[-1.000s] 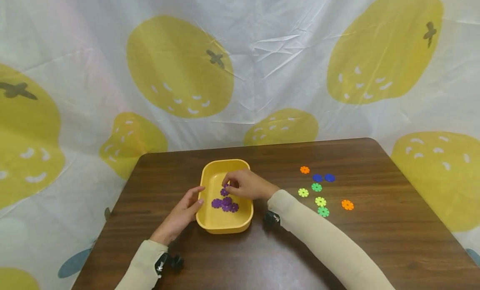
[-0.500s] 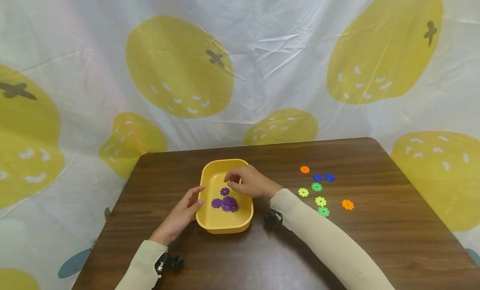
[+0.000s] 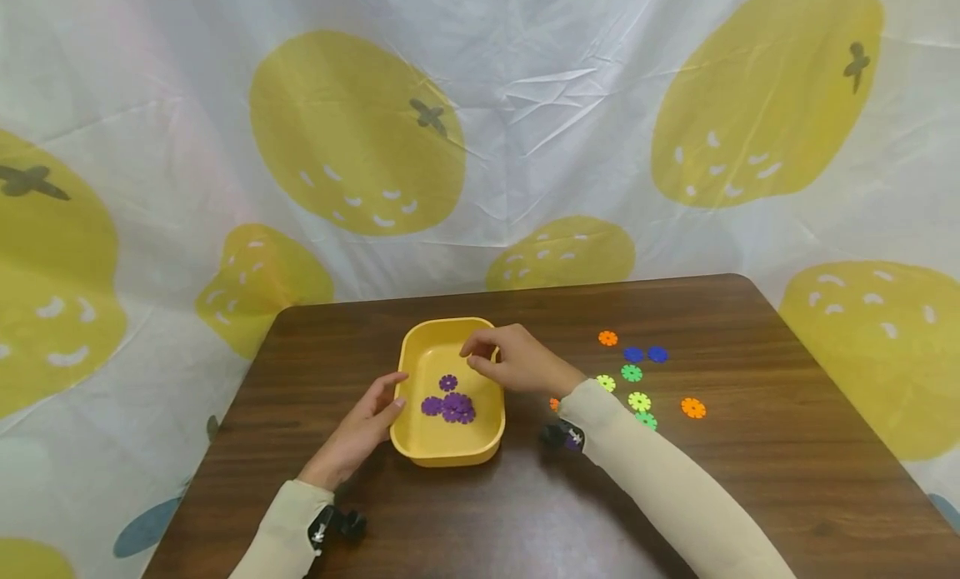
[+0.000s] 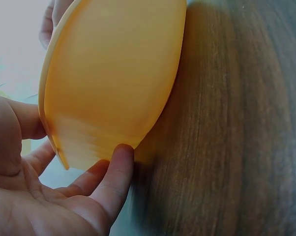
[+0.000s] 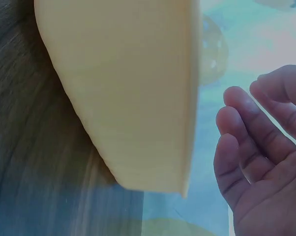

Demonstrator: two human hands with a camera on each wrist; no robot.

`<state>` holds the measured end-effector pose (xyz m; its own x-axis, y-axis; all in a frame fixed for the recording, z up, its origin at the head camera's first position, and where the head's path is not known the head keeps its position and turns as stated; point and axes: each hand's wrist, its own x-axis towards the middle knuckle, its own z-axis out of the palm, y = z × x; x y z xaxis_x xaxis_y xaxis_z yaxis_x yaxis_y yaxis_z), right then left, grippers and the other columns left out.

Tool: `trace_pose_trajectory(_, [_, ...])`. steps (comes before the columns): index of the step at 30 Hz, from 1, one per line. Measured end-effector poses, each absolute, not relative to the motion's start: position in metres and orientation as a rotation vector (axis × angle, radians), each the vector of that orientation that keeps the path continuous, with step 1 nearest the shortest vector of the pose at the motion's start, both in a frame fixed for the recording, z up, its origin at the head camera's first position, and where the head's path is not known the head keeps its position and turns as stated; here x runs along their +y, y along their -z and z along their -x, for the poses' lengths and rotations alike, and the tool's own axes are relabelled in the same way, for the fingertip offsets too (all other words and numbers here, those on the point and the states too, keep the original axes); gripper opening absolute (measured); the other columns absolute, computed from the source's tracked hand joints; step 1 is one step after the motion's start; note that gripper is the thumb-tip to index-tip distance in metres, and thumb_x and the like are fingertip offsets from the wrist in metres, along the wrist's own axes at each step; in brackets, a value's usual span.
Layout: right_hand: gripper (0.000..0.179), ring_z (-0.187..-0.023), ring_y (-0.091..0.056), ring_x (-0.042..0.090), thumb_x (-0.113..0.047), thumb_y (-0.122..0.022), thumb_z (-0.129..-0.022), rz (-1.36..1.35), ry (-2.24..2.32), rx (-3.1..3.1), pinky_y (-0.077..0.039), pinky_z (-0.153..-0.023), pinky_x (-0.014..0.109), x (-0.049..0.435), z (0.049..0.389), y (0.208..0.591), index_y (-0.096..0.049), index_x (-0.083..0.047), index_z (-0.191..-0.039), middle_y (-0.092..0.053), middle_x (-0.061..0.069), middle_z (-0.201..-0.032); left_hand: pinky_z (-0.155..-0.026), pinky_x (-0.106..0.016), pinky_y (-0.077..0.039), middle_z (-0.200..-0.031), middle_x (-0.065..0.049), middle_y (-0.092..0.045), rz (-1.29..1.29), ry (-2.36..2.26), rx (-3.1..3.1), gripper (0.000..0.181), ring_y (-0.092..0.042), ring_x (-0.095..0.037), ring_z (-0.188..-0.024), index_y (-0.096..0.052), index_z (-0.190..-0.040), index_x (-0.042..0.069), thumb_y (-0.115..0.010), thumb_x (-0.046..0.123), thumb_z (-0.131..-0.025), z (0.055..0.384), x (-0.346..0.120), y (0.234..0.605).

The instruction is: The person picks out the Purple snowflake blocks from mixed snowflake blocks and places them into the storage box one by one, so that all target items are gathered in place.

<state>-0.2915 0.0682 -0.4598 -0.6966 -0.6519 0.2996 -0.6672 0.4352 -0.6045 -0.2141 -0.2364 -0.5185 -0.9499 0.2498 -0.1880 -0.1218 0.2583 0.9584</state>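
Between my hands sits a rounded yellow plastic tray [image 3: 447,460], its left wall gripped by my left hand [image 3: 360,430]; my right hand [image 3: 521,361], loosely bent and holding nothing, hovers over the right rim. Purple notched discs [image 3: 457,408] overlap inside, too piled to count, one lying apart. Brown wood-grain surface [image 3: 510,512] stretches toward me from the tray; its far edge runs beyond. Rightward lie three orange discs [image 3: 693,408], two blue discs [image 3: 657,354], two green discs [image 3: 632,374], two yellow-green discs [image 3: 639,401].

cream long sleeves [image 3: 667,479]; black wrist devices [image 3: 352,526], seemingly strapped on
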Motion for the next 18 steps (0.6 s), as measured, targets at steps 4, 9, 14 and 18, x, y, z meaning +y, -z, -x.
trace_pose_trajectory(4, [0.012,-0.079,-0.064,0.007,-0.021,-0.068,-0.104,-1.170,-1.180,-2.643,-0.058,-0.071,0.026,0.082,0.288,0.458,-0.075,-0.019,-0.113,-0.074,-0.009,-0.095,-0.109,-0.048,-0.055,-0.149,-0.024,-0.046,-0.115,-1.743,2.238,0.051,-0.060,-0.035,-0.131,-0.036,-0.162,0.024,-0.051,0.031,-0.113,0.214,-0.236,0.519])
trace_pose_trajectory(9, [0.011,-0.078,-0.066,0.008,-0.022,-0.068,-0.104,-1.105,-1.213,-2.667,-0.058,-0.071,0.027,0.096,0.284,0.458,-0.075,-0.020,-0.113,-0.075,-0.009,-0.095,-0.109,-0.048,-0.055,-0.150,-0.025,-0.045,-0.118,-1.738,2.240,0.052,-0.060,-0.036,-0.132,-0.035,-0.162,0.023,-0.051,0.032,-0.113,0.213,-0.237,0.519])
trace_pose_trajectory(14, [0.013,-0.080,-0.068,0.011,-0.021,-0.070,-0.103,-1.046,-1.270,-2.689,-0.059,-0.071,0.029,0.110,0.278,0.457,-0.076,-0.017,-0.114,-0.078,-0.003,-0.097,-0.111,-0.049,-0.054,-0.149,-0.024,-0.046,-0.118,-1.737,2.238,0.052,-0.060,-0.035,-0.131,-0.035,-0.162,0.023,-0.051,0.032,-0.113,0.212,-0.238,0.519])
trace_pose_trajectory(18, [0.013,-0.080,-0.068,0.011,-0.024,-0.070,-0.103,-0.999,-1.264,-2.699,-0.058,-0.071,0.030,0.124,0.275,0.458,-0.076,-0.020,-0.114,-0.079,-0.003,-0.099,-0.111,-0.049,-0.054,-0.148,-0.024,-0.046,-0.118,-1.744,2.234,0.051,-0.060,-0.035,-0.131,-0.036,-0.161,0.024,-0.051,0.032,-0.113,0.212,-0.238,0.519])
